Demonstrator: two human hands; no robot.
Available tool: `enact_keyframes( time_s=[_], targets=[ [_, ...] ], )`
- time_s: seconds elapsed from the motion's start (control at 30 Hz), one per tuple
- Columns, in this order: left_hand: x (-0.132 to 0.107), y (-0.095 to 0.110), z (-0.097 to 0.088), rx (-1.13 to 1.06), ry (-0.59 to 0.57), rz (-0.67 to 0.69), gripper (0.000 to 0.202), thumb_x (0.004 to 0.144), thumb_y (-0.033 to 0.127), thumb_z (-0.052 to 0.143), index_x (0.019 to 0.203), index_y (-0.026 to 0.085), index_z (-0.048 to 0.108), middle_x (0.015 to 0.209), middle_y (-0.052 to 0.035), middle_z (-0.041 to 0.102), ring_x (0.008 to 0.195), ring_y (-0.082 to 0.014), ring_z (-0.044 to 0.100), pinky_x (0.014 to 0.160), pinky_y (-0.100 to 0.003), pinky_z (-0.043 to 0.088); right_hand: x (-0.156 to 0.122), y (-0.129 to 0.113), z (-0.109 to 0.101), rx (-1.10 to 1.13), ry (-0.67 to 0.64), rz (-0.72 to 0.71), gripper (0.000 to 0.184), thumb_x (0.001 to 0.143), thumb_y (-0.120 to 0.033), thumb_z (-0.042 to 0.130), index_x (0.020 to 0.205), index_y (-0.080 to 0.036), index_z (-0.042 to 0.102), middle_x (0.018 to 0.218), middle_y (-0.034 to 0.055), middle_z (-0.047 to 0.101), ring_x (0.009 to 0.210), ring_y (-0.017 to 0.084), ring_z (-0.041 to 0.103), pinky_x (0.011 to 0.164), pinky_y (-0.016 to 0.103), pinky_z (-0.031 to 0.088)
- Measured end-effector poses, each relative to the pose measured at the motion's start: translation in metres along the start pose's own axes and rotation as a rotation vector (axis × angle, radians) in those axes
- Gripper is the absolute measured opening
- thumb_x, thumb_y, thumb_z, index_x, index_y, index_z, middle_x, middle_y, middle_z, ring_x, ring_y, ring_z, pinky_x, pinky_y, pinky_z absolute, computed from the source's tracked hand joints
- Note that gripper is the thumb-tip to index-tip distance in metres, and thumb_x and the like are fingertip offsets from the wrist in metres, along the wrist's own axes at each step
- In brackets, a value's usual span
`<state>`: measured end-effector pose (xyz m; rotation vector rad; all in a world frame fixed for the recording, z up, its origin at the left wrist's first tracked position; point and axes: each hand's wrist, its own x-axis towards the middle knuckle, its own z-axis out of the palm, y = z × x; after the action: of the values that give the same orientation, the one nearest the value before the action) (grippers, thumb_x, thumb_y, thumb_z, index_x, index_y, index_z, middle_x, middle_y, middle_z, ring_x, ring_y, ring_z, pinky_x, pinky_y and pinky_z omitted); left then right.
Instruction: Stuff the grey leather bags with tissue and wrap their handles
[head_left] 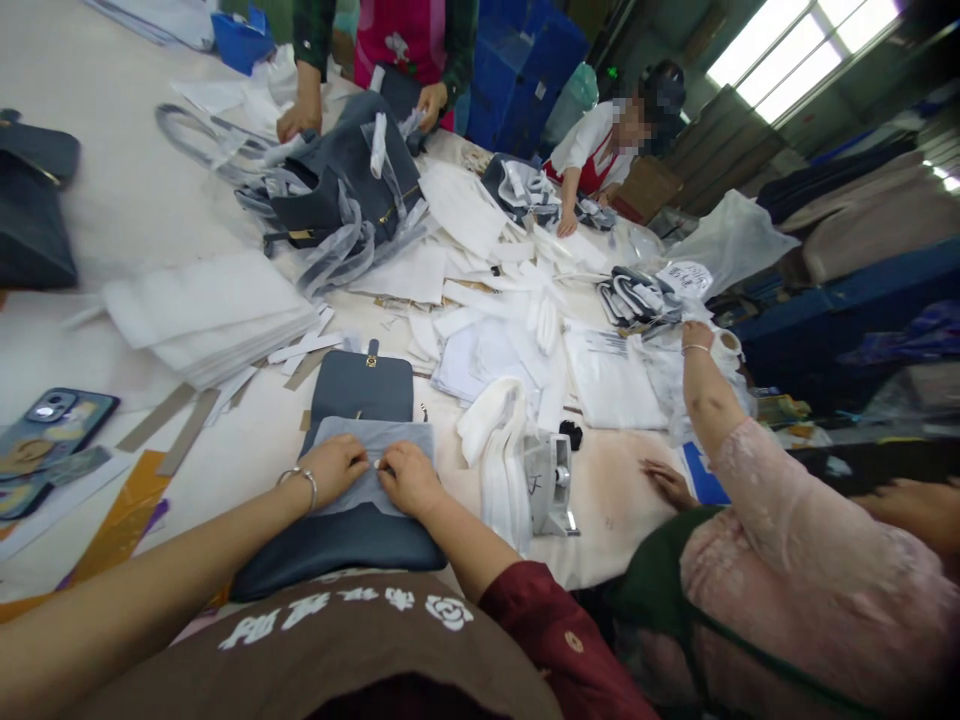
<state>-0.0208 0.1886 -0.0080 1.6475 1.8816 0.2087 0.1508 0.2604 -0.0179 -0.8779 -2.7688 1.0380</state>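
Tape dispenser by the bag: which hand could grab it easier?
Probably the right hand: it lies on the bag on the side nearest the tape dispenser, while the left hand sits farther away.

Left of the hands: bare table (247,455) between the left hand (334,468) and the cardboard strips (172,425) — room to pass.
Ahead: the handbag (362,388) lies in the way, with loose white papers (480,350) beyond it.
Ahead-left: a stack of white sheets (206,315) blocks the way.
Right: a white roll (496,440) and a metal dispenser (551,485) stand just beside the right hand (409,478).
Far right: an open patch — a co-worker's hand (667,485) rests on it.
Far left: a phone (46,425) near the edge.
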Motion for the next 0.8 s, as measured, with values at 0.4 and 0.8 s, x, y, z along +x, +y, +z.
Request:
enact_keyframes(
  time_s=[0.4,0.8],
  targets=[
    [0.018,0.005,0.014,0.152,-0.021,-0.151,0.036,0.078,0.05,0.047,0.077,0.022,0.07,0.09,-0.0106,0.062,0.087,-0.0274,0.057,0.079,-0.037,0.043,-0.006,-0.001,0.011,0.004,0.051,0.076,0.023,0.082,-0.026,0.06,0.103,-0.016,0.064,0.13,0.0118,0.049,0.119,0.022,0.046,0.103,0.035,0.038],
    [0.007,-0.001,0.007,0.084,-0.029,-0.101,0.031,0.076,0.047,0.05,0.079,0.021,0.067,0.087,-0.0081,0.061,0.083,-0.024,0.057,0.078,-0.034,0.042,-0.01,-0.002,0.012,-0.089,0.034,0.005,0.03,0.085,-0.028,0.057,0.113,-0.021,0.063,0.131,0.0103,0.048,0.113,0.023,0.05,0.099,0.036,0.04]
  ],
)
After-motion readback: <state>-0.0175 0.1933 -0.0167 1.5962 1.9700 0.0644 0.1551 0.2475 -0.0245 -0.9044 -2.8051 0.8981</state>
